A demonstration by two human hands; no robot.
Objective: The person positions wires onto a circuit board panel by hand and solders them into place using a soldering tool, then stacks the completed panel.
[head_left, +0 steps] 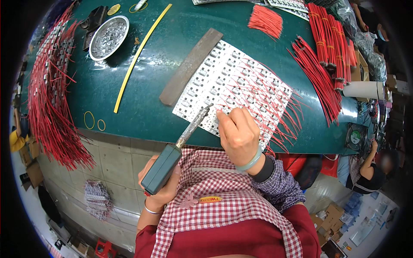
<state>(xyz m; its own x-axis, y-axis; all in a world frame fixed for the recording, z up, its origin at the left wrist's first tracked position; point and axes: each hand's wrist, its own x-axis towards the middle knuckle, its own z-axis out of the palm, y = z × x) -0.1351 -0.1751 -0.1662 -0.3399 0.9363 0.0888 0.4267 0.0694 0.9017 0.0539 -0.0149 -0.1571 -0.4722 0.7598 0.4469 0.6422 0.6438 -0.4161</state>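
In my left hand (160, 182) is a soldering iron (165, 165) with a dark green body, its fingers wrapped round the handle. Its long, worn metal tip slants up to the lower left part of a white circuit board panel (183, 109). My right hand (238, 131) is closed in a pinch over the panel, just right of the tip, seemingly on a thin red wire at the fingertips, partly hidden. Rows of small silvery parts cover the panel. Many red wires (279, 109) fan out from its right half. A dark flat bar (189, 69) lies along its left edge.
On the green table (155, 99) are a metal bowl (124, 26) of solder scraps, a yellow strip (142, 56), rubber bands (89, 120) and red wire bundles (320, 81). Wired boards (51, 94) hang over the left edge. A small fan (356, 136) stands right; another person (368, 172) sits beyond.
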